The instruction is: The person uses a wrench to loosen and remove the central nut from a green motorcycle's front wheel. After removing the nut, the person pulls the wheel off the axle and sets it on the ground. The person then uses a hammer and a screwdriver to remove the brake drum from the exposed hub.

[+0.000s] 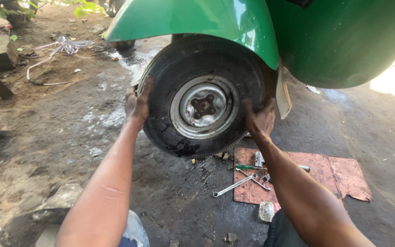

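A black tyre (179,132) on a grey steel rim (204,106) stands under the green mudguard (193,20) of a green vehicle. My left hand (137,104) grips the tyre's left side, fingers wrapped over the tread. My right hand (259,119) holds the tyre's right side, near a pale mud flap (283,96). The hub in the rim's middle shows bolt holes. The tyre's bottom sits just above the dirty ground.
A reddish cardboard sheet (339,176) lies on the ground to the right, with spanners (234,185), a green-handled screwdriver (245,167) and small metal parts on it. Stones (60,201) lie at lower left. Dirt, plants and a plastic strip (62,45) are at the back left.
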